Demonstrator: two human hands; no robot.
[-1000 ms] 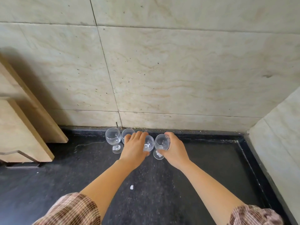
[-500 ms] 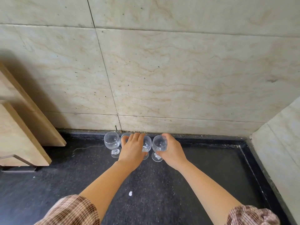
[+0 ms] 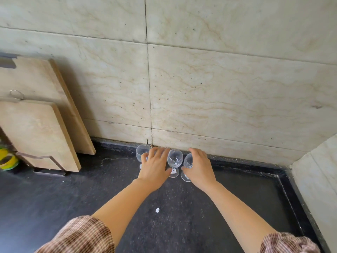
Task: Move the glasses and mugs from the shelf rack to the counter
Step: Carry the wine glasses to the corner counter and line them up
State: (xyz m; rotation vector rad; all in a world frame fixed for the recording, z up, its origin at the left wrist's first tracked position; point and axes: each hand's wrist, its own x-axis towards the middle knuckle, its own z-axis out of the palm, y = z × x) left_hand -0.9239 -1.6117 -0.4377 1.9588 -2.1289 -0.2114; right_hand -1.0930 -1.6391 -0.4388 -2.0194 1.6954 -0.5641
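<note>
On the black tabletop [image 3: 73, 207], places ran from the middle glass [image 3: 175, 158], which stood upright; just left of it the left hand [image 3: 155, 167] lay flat and unclenched against the left glass [image 3: 141, 152], gripping nothing visible; just right of it the right hand [image 3: 198, 168] curled round the right glass [image 3: 187, 160], stem vertical, foot apparently down; its release likely needed care beside the middle glass

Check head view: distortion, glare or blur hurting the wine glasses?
Head view: wide-angle lens bows the beige wall-tile seams; light soft, even; clear stemmed wine glasses low-contrast against the black speckled counter; right hand hides much of the rightmost glass; no obvious blur or glare.
</note>
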